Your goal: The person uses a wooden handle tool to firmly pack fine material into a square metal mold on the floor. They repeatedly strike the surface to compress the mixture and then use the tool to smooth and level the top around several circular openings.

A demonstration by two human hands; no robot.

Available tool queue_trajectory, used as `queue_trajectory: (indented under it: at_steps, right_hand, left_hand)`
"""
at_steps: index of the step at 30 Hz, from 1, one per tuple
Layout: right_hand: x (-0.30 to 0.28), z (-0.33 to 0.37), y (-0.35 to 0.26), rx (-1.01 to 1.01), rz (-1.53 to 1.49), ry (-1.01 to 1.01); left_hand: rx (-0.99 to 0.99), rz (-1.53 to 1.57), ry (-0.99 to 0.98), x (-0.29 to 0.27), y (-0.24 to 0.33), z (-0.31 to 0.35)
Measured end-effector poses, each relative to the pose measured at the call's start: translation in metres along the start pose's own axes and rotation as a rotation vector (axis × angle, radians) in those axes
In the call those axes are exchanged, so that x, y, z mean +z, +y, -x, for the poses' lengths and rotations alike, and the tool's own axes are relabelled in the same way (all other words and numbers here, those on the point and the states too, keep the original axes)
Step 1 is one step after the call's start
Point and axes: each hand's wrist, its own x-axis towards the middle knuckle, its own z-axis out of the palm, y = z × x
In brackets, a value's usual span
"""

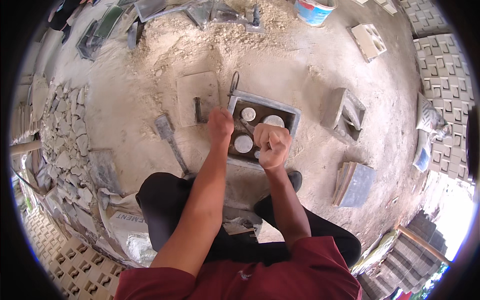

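While my left hand (220, 125) clenches beside the grey box (265, 101), my right hand (272, 144) clenches above it, around what I can't tell.

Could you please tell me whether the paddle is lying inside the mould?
No, the paddle lies outside it, to the left of the mould.

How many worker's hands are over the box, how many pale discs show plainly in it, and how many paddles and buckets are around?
Hands, left and right: 2
Discs: 3
Paddle: 1
Bucket: 1
Total: 7
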Motion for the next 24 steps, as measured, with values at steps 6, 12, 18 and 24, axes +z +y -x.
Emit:
queue_trajectory:
  at_steps: [6, 12, 18, 24]
  right_hand:
    - [0.027, -0.016, 0.008, 0.121, 0.170, 0.336]
    - [0.037, -0.012, 0.028, 0.215, 0.159, 0.389]
    - [0.026, -0.045, 0.023, 0.154, 0.228, 0.353]
    - [0.040, -0.068, 0.016, 0.210, 0.278, 0.257]
  left_hand:
    - [0.006, -0.018, 0.038, -0.008, 0.009, 0.003]
    - [-0.107, 0.045, -0.034, -0.014, 0.011, -0.005]
    - [-0.175, 0.090, -0.165, -0.020, 0.031, 0.000]
    - [0.139, -0.149, -0.079, 0.019, -0.029, -0.011]
